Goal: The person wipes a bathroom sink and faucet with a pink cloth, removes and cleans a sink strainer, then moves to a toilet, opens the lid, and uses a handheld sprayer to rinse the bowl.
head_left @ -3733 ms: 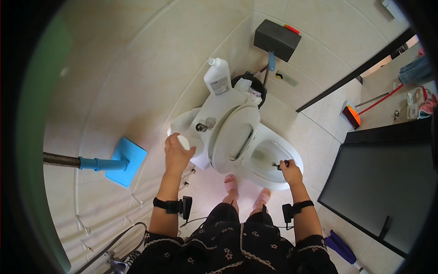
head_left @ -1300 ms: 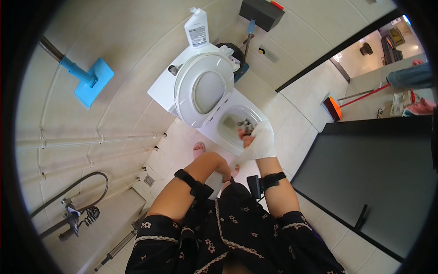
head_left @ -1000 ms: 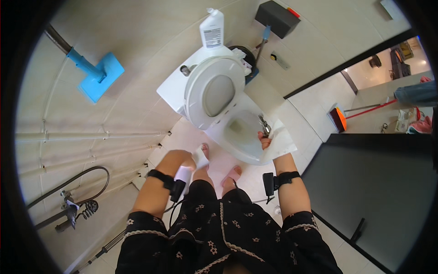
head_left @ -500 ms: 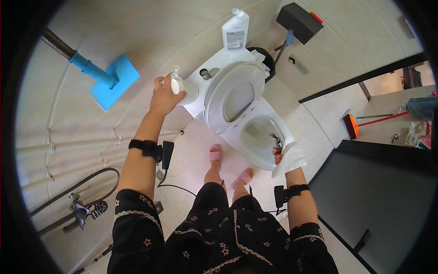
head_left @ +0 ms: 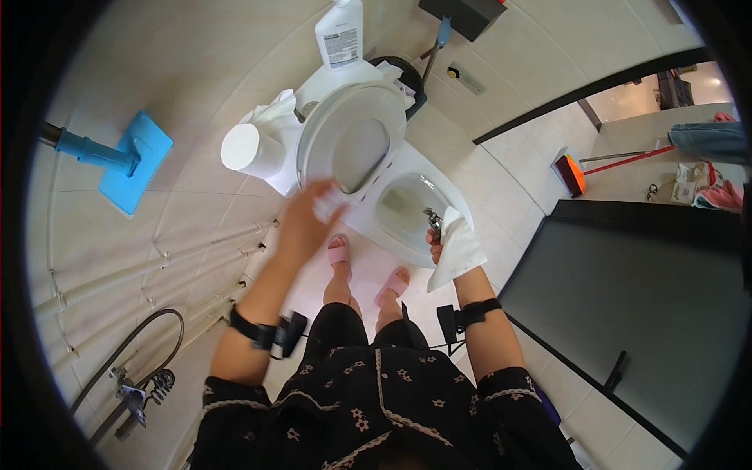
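The toilet (head_left: pixel 462 205) stands in front of me with its bowl uncovered. Its seat and lid (head_left: pixel 313 145) are raised against the tank. Smeared by motion, my left hand (head_left: pixel 301 227) is beside the raised seat, with a white tissue (head_left: pixel 329 205) between its fingers. At the tank's left end a white paper roll (head_left: pixel 251 150) lies with loose paper behind it. My right hand (head_left: pixel 435 249) is closed at the bowl's right rim. It grips a small shiny metal piece (head_left: pixel 432 219), whose kind I cannot make out, and a white tissue sheet (head_left: pixel 458 249) hangs over the wrist.
On the tank stands a white bottle (head_left: pixel 341 35). A black bin (head_left: pixel 403 78) is behind the toilet. A blue flat mop (head_left: pixel 135 163) leans at the left wall, above white pipes (head_left: pixel 110 288). To the right are a dark door (head_left: pixel 627 305) and an orange broom (head_left: pixel 570 174).
My left hand has left the paper roll and come down toward me, carrying the white tissue. The right hand keeps its hold by the bowl. The whole view has shifted.
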A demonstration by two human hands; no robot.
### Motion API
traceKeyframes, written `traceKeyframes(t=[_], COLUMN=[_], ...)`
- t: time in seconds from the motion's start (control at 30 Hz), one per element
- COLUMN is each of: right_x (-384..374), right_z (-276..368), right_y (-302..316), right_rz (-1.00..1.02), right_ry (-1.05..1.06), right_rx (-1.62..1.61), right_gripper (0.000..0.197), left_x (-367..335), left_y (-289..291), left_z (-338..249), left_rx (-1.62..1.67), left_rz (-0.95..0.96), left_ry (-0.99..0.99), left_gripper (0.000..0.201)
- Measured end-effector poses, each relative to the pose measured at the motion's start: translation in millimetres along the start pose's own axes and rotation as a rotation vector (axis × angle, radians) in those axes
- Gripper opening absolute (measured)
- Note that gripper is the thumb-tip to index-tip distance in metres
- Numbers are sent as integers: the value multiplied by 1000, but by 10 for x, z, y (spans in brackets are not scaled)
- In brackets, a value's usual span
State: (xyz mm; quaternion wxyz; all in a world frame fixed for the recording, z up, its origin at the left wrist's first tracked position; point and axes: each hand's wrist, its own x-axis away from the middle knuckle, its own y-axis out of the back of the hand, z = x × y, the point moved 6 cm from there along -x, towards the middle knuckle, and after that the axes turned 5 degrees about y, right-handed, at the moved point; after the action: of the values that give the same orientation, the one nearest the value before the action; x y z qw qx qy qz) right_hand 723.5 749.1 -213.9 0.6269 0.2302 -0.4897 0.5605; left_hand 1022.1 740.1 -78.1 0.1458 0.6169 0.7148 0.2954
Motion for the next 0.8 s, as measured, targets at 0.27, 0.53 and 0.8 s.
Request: traceKeyframes(t=[0.27,0.53,0.8], right_x=[-32,298,653], right_z=[-40,199,536], right_y=[38,160,91], right_rz=[-29,-118,-43], right_ry=[298,187,348], right_rx=[-53,532,942], right_gripper=[47,66,63], left_x=[664,749,507], left_y=[-1939,-1780,-1782], left_z=[-336,370,608], left_rx=[420,611,508], left_rz=[495,409,282], left_ry=[327,524,509], left_gripper=[54,39,36])
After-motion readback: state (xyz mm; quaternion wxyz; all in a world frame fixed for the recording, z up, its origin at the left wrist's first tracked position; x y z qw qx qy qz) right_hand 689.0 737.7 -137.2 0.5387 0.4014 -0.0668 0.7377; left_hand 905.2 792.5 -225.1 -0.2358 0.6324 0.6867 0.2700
